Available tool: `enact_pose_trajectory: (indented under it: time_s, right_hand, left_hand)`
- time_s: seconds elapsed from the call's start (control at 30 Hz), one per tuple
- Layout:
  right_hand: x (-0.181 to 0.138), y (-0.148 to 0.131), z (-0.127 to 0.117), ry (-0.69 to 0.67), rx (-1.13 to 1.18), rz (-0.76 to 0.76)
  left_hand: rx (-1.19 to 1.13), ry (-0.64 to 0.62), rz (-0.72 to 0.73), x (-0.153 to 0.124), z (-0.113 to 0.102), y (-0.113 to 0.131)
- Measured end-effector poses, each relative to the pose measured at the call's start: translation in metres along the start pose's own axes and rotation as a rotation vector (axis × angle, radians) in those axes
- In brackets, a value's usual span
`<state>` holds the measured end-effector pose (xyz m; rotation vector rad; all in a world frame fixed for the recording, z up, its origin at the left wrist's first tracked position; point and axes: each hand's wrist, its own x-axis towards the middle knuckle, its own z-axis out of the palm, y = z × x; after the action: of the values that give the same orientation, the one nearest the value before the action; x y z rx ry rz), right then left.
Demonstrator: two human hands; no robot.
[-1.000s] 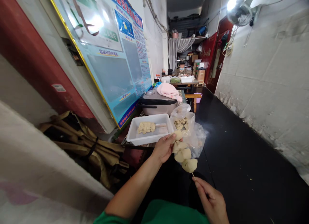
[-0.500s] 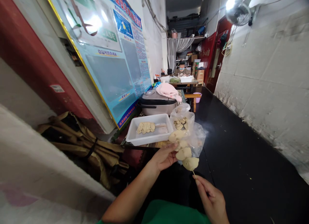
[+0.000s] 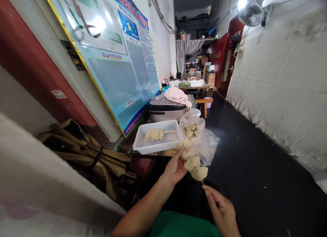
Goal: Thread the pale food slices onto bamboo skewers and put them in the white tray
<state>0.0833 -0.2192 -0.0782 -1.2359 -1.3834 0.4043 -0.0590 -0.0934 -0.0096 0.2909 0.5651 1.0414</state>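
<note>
Right hand [image 3: 221,207] pinching the stick [image 3: 203,183], left hand [image 3: 176,168] curled at the pale slices [image 3: 192,163] threaded ahead of the right, its grip unclear to me, I judge I'm arranging them, which next calls for a light touch.

On the blue wall board [image 3: 109,76], upper left of frame, a red Chinese title [image 3: 129,10] is cut off by the top edge & only partly legible; below, a heading [image 3: 111,55] is apparently printed 食品经营许可证. Latin caps [image 3: 113,36] betw. them are blurred, can't be read w/ certainty. Fine print [image 3: 146,42] at board's rt., sticker [image 3: 58,94] on red post [image 3: 33,59] (far left) & gold chars. [image 3: 217,55] on red panel [image 3: 219,46] (upper rt. of ctr.): too small/blurred to be read.
</note>
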Motion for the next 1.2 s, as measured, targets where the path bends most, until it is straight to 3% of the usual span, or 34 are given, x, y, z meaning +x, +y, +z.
enact_pose_trajectory:
  time_s: [0.43, 0.7, 1.2]
  right_hand:
    - [-0.003, 0.005, 0.002, -0.076, -0.002, 0.026]
    - [-0.004, 0.018, 0.004, -0.082, 0.006, 0.063]
    - [-0.004, 0.014, 0.000, -0.061, 0.032, 0.108]
  left_hand:
    - [0.302, 0.038, 0.171, 0.000, 0.006, 0.014]
    - [0.315, 0.128, 0.136, 0.002, 0.004, 0.013]
    - [0.386, 0.049, 0.171, 0.005, 0.002, 0.011]
